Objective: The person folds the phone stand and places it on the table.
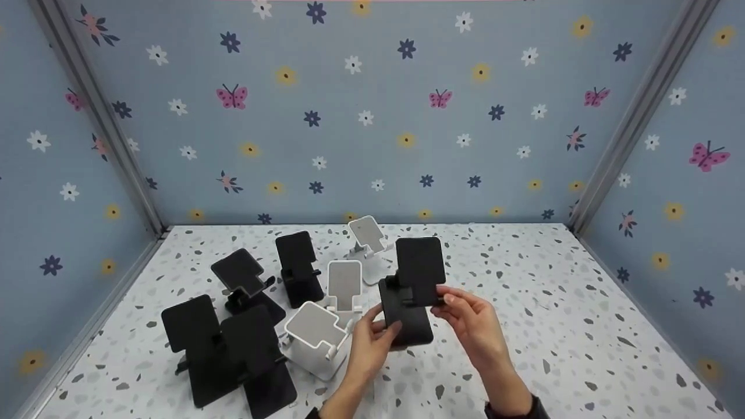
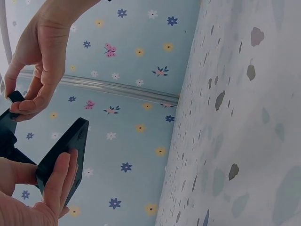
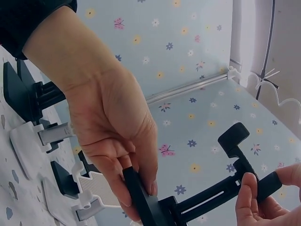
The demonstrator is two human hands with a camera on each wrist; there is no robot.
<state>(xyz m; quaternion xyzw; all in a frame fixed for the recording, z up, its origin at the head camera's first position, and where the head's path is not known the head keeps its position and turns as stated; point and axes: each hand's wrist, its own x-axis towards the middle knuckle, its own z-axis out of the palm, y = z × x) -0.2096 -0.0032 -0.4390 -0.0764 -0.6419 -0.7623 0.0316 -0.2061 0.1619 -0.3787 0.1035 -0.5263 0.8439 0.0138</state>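
Observation:
A black phone stand point(image 1: 420, 265) is lifted above the speckled table, its cradle plate upright over the base. My left hand point(image 1: 368, 346) grips the base by its edges, thumb on the top face. At the cradle's lower right corner, my right hand point(image 1: 477, 326) pinches the small support lip between thumb and fingers. In the right wrist view the slotted arm point(image 3: 207, 202) runs between the base, held by the left hand point(image 3: 113, 117), and the lip, held by the right hand point(image 3: 268, 202). The left wrist view shows the base point(image 2: 66, 155) between left thumb and fingers.
Several black phone stands point(image 1: 192, 323) stand at the left of the speckled table point(image 1: 559, 302). Three white phone stands point(image 1: 317, 326) stand between them and the left hand, one farther back. Flower-patterned walls point(image 1: 372, 145) enclose the table at the back and sides.

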